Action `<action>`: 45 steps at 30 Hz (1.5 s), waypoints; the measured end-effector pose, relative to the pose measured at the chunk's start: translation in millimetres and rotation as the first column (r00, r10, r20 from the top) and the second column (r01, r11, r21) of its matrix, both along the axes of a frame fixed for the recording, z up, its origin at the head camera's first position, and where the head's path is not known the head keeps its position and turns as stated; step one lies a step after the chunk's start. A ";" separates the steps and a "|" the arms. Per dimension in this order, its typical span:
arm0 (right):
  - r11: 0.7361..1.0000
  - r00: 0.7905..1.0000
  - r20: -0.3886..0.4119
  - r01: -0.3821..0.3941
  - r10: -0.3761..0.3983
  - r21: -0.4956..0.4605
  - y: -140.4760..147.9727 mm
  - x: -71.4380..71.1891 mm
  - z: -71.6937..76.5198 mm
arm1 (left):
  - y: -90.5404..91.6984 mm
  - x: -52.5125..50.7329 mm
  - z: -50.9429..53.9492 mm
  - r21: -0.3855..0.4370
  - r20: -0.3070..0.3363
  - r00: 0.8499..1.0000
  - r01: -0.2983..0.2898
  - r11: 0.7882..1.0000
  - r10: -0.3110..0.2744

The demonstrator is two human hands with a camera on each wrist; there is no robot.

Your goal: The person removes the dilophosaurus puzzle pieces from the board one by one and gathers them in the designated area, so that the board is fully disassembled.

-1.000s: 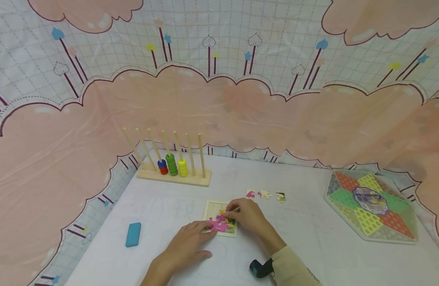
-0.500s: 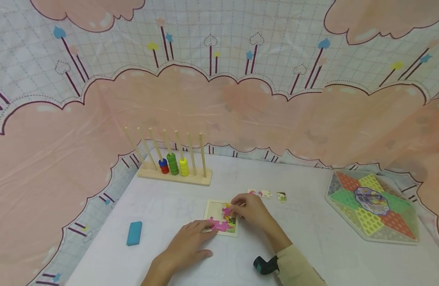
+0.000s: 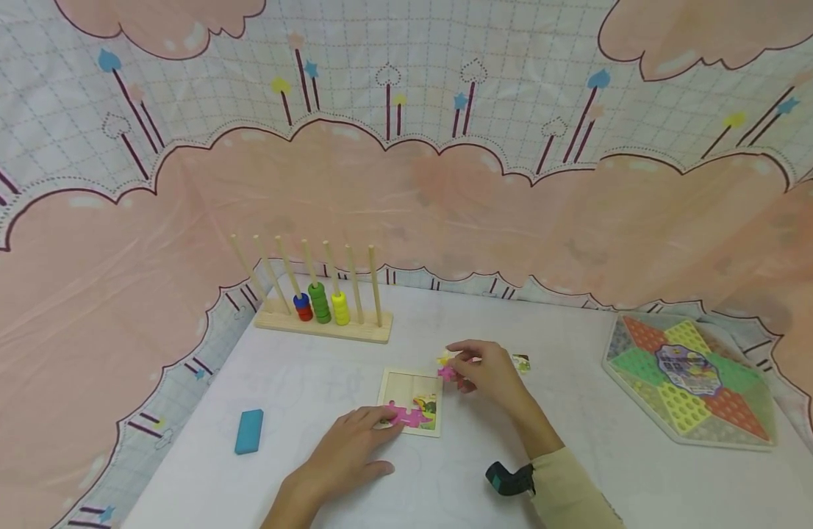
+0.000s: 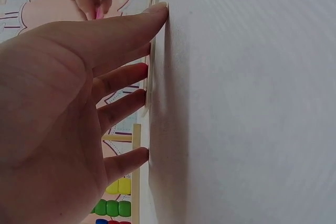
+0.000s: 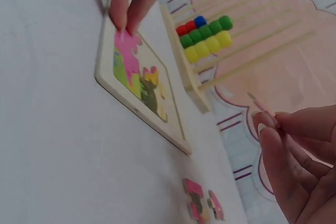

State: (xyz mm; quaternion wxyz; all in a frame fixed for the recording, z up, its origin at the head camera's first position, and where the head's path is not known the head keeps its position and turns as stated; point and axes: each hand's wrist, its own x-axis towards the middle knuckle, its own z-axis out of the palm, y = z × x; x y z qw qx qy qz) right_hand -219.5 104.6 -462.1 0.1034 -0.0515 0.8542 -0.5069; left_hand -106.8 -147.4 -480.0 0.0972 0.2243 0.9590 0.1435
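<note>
The right hand [image 3: 489,373] has a narrow pinch, thumb against fingertips, on a pink-and-yellow puzzle piece [image 3: 448,372], held up off the table as far as I can see from here; whether it is one piece or two joined, I can't tell; just left of that pinch and nearer the person lies the square wooden frame [image 3: 398,386], partly filled; the left hand [image 3: 347,448] rests at its near left corner, fingers loosely spread, fingertips on the pink pieces [image 3: 409,418], gripping nothing; two loose pieces [image 5: 194,195] lie near the pinch, and one more [image 3: 521,362] to its right; the piece looks thin, so I'd judge it very light and stiff, its printed face perhaps a little slippery, its knobs the likeliest part to chip; I'd take it by opposite edges, clear of the knobs, without squeezing hard.
</note>
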 end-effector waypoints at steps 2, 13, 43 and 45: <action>1.000 1.000 -0.007 0.004 -0.004 -0.023 4.9 -0.5 2.3 | -0.1 0.1 -0.2 0.004 0.002 1.000 -0.001 1.000 0.001; 0.999 1.000 0.004 0.023 -0.023 -0.042 32.7 -3.6 9.0 | 0.1 0.8 -0.5 0.009 0.004 1.000 -0.006 1.000 0.006; 0.987 0.984 0.109 0.135 -0.144 0.086 73.9 6.2 -30.8 | -0.1 0.9 -0.7 0.012 0.006 1.000 -0.006 1.000 0.006; 0.986 0.982 0.114 0.139 -0.148 0.089 73.0 6.9 -33.2 | -0.3 0.9 -0.7 0.013 0.005 1.000 -0.005 1.000 0.005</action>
